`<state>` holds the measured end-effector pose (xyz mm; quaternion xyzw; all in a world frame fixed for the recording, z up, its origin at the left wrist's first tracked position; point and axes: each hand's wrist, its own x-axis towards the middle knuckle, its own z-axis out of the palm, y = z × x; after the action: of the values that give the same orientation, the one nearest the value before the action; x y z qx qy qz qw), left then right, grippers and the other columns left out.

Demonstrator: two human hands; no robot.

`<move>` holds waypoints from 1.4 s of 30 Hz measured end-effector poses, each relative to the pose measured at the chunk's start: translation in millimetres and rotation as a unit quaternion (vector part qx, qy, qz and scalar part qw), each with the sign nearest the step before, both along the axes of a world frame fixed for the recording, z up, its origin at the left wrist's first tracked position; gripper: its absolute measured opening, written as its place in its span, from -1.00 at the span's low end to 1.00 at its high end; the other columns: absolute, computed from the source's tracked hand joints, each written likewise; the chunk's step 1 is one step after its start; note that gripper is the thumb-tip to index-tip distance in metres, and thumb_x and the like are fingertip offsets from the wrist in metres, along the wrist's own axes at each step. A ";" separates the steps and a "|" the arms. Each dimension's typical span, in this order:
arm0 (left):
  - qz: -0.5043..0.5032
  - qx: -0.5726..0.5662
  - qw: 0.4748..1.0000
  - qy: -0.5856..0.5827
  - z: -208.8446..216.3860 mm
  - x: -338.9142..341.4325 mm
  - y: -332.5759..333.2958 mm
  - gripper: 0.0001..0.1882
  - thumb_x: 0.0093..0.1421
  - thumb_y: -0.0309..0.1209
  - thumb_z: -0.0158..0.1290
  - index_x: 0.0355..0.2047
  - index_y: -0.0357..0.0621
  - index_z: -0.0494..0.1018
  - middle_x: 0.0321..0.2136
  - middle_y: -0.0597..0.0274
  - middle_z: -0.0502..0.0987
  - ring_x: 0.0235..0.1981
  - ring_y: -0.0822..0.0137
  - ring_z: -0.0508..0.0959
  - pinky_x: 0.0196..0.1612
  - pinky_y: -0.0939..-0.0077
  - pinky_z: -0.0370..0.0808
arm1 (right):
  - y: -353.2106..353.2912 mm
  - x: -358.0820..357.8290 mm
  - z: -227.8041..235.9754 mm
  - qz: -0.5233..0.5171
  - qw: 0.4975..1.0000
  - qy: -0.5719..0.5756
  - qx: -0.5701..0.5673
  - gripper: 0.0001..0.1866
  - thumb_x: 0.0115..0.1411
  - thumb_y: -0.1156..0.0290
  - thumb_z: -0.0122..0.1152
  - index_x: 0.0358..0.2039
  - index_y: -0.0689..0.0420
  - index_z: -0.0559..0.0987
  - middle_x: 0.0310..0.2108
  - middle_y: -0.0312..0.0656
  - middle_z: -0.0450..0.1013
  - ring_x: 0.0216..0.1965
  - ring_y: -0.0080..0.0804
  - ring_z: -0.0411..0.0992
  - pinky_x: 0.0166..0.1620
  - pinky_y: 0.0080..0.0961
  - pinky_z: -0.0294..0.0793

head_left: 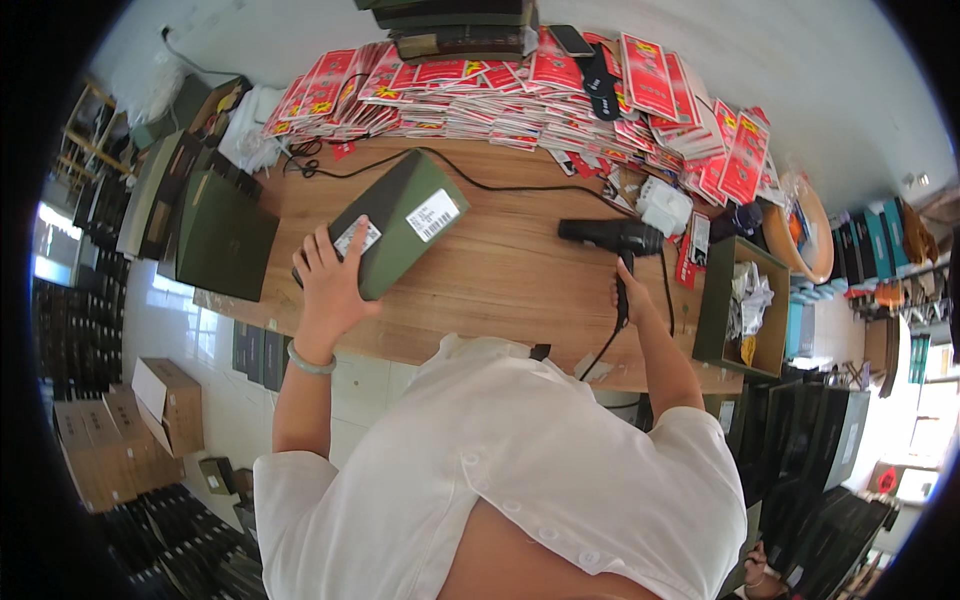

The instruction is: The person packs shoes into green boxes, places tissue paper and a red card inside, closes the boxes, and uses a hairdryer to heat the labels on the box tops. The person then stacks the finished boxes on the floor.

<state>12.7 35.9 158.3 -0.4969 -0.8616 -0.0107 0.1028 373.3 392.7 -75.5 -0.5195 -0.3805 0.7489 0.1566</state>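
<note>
A dark green shoebox [405, 225] lies tilted at an angle over the left half of the wooden table. It carries a white barcode label [432, 216] on one side and a second label [357, 238] partly covered by my fingers. My left hand [335, 280] grips the box's near end, fingers spread across that second label and thumb along the lower edge. In my right hand [630, 293] is a black hair dryer [612, 236], held by its handle with the nozzle pointing left toward the box. Its cord trails down from the handle.
Red printed cards [450, 105] are heaped along the table's back, with a phone [571, 40] and dark boxes [460, 30] on top. Green boxes [225, 235] stand at the left edge. An open box [745, 305] of wrappings sits right. A black cable [500, 187] crosses the tabletop.
</note>
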 end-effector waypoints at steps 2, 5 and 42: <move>0.003 -0.008 1.000 0.004 2.6 12.8 -1.3 0.22 -0.41 -0.17 0.38 0.36 0.22 0.07 0.13 -0.30 0.10 0.12 -0.28 0.15 0.15 -0.23 0.08 | 2.9 12.8 -25.5 -0.007 0.999 -0.022 -0.038 -0.45 0.10 -0.24 0.24 -0.36 0.04 0.44 -0.64 -0.38 0.28 -0.65 -0.58 0.30 -0.61 -0.60 0.31; -0.013 -0.005 1.000 -0.010 6.0 31.9 -5.2 0.19 -0.41 -0.18 0.36 0.34 0.26 0.11 0.13 -0.30 0.11 0.11 -0.26 0.16 0.13 -0.22 0.10 | 0.4 18.9 -43.8 0.011 0.998 -0.062 0.010 -0.35 0.09 -0.27 0.23 -0.21 0.14 0.50 -0.48 -0.23 0.44 -0.48 -0.37 0.45 -0.41 -0.42 0.48; -0.023 -0.022 0.999 -0.023 2.4 72.5 4.9 0.06 -0.39 -0.18 0.31 0.27 0.44 0.24 0.20 -0.36 0.03 0.14 -0.30 0.11 0.15 -0.22 0.03 | -132.5 -175.1 209.8 0.290 0.705 0.032 0.647 -0.70 0.02 0.72 0.04 -0.21 0.14 0.37 -0.23 -0.04 0.27 -0.18 0.03 0.36 -0.14 -0.16 0.40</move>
<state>85.2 40.8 160.7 -0.5182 -0.8522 -0.0054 0.0716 198.3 260.2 134.3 -0.1307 -0.8983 0.3433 0.2411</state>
